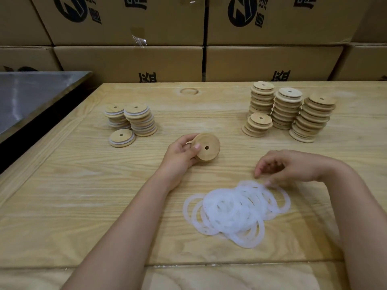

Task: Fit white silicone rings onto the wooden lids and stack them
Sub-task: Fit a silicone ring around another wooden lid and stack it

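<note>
The cardboard boxes (125,59) bear black round logos (70,7) and cropped Chinese characters (147,77), none fully legible.

Left hand (180,155) grips wooden lid (208,149) — right hand (289,166) touches rings (234,208).

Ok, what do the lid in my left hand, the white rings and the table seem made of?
The lid in the left hand: pale matte wood or bamboo, judging by its faint grain. The rings: thin, milky, semi-translucent, likely silicone or soft rubber; they lie limp and overlapping. The table: light wood with bold streaky grain, possibly veneer or laminate.
</note>
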